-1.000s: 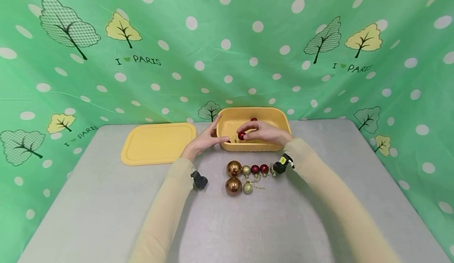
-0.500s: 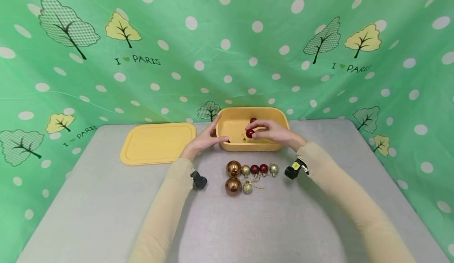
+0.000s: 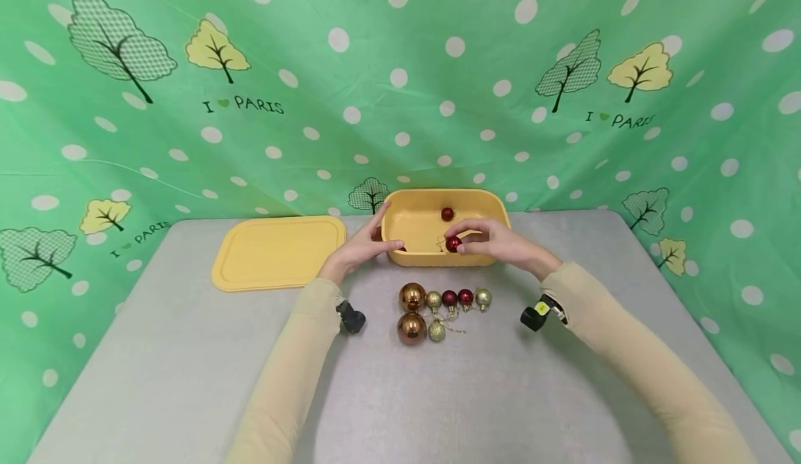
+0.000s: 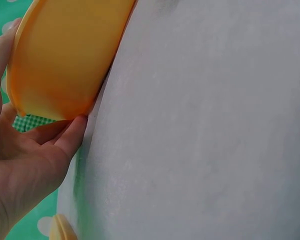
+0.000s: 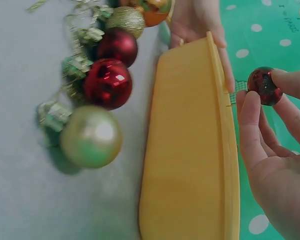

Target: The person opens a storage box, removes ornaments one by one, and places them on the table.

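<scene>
My right hand [image 3: 500, 243] pinches a shiny red Christmas bauble [image 3: 453, 244] between thumb and fingers, with its thin gold string hanging to the left. It holds the bauble over the near side of a yellow plastic container [image 3: 447, 261]; the right wrist view shows the bauble [image 5: 265, 86] at the fingertips, above the rim. A second red bauble [image 3: 447, 213] lies inside, toward the back wall. At the container's left end my left hand [image 3: 358, 248] grips it, thumb at the rim and fingers along the outside. A dark red sliver beside that thumb is mostly hidden.
In front of the container lie two copper baubles [image 3: 412, 298], two glittery gold ones [image 3: 437, 331], a matte dark red one [image 3: 449, 298], a shiny red one [image 3: 465, 298] and a pale gold one [image 3: 483, 298]. Left stands a flat yellow lid [image 3: 279, 253]. Green dotted cloth [image 3: 400, 113] hangs behind.
The right hand has carried the red bauble rightward across the container, and the second bauble inside has come into fuller view. The left hand has stayed put.
</scene>
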Demonstrator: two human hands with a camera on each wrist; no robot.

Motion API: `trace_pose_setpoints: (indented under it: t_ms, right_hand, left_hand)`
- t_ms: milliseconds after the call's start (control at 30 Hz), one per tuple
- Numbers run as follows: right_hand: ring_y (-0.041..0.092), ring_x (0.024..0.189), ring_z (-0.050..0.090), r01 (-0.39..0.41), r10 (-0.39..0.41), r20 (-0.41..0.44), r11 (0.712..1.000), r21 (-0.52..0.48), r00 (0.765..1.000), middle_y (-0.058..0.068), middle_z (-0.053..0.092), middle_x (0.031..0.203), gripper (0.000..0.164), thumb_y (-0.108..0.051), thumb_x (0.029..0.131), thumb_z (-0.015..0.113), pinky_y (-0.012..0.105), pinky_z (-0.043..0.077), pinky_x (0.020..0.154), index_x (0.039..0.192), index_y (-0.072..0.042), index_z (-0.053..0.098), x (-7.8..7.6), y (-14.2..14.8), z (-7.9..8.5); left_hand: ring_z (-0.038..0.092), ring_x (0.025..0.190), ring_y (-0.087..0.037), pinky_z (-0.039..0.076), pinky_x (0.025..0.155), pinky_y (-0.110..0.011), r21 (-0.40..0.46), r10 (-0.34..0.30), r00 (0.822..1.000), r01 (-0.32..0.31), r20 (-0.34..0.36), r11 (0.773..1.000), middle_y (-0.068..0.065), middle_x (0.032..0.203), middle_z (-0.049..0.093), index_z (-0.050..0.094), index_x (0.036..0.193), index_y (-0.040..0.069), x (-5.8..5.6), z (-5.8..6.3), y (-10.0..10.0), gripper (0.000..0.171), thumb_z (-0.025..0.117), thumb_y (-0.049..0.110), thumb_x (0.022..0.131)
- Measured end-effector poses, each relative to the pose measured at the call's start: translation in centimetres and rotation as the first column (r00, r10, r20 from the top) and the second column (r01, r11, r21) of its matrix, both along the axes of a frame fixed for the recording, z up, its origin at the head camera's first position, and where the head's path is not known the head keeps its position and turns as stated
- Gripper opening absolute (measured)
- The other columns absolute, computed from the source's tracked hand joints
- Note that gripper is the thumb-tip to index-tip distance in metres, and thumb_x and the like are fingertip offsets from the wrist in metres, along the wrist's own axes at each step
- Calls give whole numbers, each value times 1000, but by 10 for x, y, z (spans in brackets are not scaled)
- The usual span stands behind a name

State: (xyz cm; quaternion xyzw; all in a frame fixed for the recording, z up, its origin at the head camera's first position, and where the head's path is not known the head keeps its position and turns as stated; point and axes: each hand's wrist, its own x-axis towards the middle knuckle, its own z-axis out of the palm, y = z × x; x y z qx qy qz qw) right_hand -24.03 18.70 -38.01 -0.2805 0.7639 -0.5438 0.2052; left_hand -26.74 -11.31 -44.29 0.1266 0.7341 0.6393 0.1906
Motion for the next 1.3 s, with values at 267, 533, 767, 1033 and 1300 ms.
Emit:
trace_pose_setpoints:
  t_ms: [267, 533, 767, 1033, 1300]
  right_hand:
    - [29, 107, 60, -41, 43, -67, 999, 24, 997, 24, 58, 123, 33, 2, 90, 63, 30, 50, 89, 123, 7, 59, 17, 7, -1]
    - [31, 104, 61, 16, -8, -119, 998, 66, 993, 19, 61, 118, 34, 2, 89, 64, 32, 51, 87, 122, 6, 59, 39, 8, -4]
    - [31, 99, 59, 85, -75, -106, 991, 99, 992, 17, 62, 112, 36, -1, 87, 66, 32, 51, 84, 122, 5, 59, 57, 11, -11]
    - [34, 95, 61, 91, -84, -86, 993, 81, 993, 23, 63, 108, 36, -1, 87, 67, 32, 54, 76, 121, 6, 59, 74, 12, -19]
    - [34, 88, 62, 71, -68, -85, 997, 41, 994, 25, 61, 113, 36, 3, 85, 67, 30, 54, 69, 120, 10, 58, 88, 12, -29]
  left_hand:
    - [42, 130, -32, 32, 108, -44, -1, 10, 1000, -10, 1, 1000, -26, 147, 36, 8, 155, 40, -2, -4, 0, 98, 73, 11, 87]
    - [44, 129, -32, 30, 109, -45, 6, 11, 1000, -11, 6, 1000, -26, 144, 39, 8, 155, 39, -1, -3, 1, 97, 72, 10, 88]
    - [42, 130, -32, 28, 110, -44, 3, 9, 1000, -9, 6, 1000, -26, 147, 34, 7, 155, 38, -1, -2, 1, 97, 71, 10, 89]
    - [39, 132, -33, 27, 111, -44, 10, 9, 1000, -9, 8, 1000, -26, 149, 31, 7, 155, 38, 1, -2, 1, 96, 71, 10, 89]
    - [41, 131, -32, 28, 110, -44, 23, 5, 1000, -6, 8, 1000, -27, 148, 32, 8, 155, 38, 0, -2, 1, 96, 70, 10, 89]
